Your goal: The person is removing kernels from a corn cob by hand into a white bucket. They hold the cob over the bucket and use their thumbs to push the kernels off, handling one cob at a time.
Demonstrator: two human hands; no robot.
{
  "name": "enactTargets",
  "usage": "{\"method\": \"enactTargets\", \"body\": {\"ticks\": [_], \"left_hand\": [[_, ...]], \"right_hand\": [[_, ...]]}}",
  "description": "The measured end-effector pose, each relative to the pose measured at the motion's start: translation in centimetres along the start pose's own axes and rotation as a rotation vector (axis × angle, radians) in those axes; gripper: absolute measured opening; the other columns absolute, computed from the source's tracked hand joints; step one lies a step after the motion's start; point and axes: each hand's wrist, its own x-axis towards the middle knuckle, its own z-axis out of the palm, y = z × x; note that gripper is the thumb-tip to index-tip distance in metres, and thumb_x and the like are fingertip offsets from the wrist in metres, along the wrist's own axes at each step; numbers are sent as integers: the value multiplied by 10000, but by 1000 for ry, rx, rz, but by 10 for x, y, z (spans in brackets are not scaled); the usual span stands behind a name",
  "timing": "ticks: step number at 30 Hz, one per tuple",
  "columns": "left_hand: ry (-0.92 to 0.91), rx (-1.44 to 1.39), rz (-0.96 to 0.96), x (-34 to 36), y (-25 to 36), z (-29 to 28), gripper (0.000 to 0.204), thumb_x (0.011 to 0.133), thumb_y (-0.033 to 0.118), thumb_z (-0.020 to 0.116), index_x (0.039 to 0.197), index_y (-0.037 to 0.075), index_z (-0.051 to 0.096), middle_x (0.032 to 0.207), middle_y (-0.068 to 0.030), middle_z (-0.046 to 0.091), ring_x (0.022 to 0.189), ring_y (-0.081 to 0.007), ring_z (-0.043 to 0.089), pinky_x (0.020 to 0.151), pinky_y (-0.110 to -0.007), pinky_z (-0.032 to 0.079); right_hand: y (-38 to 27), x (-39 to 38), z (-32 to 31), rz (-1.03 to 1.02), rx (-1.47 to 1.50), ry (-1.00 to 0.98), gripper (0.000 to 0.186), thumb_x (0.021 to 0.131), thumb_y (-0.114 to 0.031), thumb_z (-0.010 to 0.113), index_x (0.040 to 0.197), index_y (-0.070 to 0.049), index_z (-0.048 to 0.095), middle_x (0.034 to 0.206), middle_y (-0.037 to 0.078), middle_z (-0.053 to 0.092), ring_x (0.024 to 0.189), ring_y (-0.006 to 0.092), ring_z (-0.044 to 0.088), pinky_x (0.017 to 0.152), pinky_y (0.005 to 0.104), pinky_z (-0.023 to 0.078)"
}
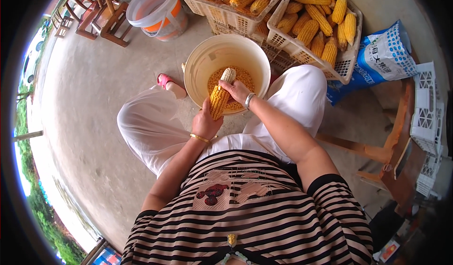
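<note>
A yellow corn cob is held over the near rim of a white bucket. Its far end is pale, with the kernels stripped off, while the nearer part still carries yellow kernels. My left hand wraps round the near end of the cob. Higher up, my right hand is closed round the cob with the thumb pressed near the edge of the kernels. Loose yellow kernels cover the bottom of the bucket; the cob and my hands hide some of them.
Beyond the bucket stand plastic crates filled with whole corn cobs. A translucent bucket with an orange band is at the far left, near wooden chairs. On the right lie a blue and white sack, a wooden stool and white crates.
</note>
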Motion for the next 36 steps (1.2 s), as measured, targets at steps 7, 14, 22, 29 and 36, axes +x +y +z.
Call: {"method": "enactTargets", "body": {"ticks": [7, 14, 22, 29, 36], "left_hand": [[-178, 371, -3, -1, 23, -12, 721, 710, 146, 603, 1340, 120, 253, 853, -224, 588, 678, -402, 590, 564, -493, 470], [-42, 338, 123, 7, 16, 3, 685, 729, 178, 595, 1328, 86, 275, 802, -213, 607, 646, -384, 596, 545, -474, 470], [17, 364, 97, 4, 7, -2, 743, 705, 220, 642, 1340, 96, 277, 778, -217, 605, 667, -388, 595, 584, -469, 472], [-80, 507, 113, 1, 14, -1, 779, 719, 194, 611, 1373, 92, 201, 900, -231, 585, 669, -374, 598, 579, -473, 473], [-170, 402, 60, 1, 28, -11, 798, 695, 157, 602, 1372, 75, 187, 927, -246, 585, 743, -408, 586, 651, -481, 467]], "right_hand": [[14, 2, 8, 53, 147, 174, 439, 697, -432, 732, 835, -37, 599, 780, 58, 618, 670, 145, 603, 605, 284, 478], [26, 19, 5, -75, -198, 392, 633, 597, -519, 712, 810, 69, 618, 818, 214, 628, 786, 278, 620, 718, 354, 480], [0, -2, 5, -106, 5, 153, 361, 708, -352, 718, 777, -15, 609, 710, 79, 604, 605, 153, 581, 533, 302, 470], [-2, -3, 17, 130, 271, 267, 414, 630, -350, 771, 782, 3, 618, 772, 103, 627, 615, 177, 595, 561, 309, 478], [17, 25, 18, 110, 16, 338, 489, 599, -354, 773, 823, 53, 620, 832, 143, 633, 707, 211, 603, 655, 322, 476]]}}
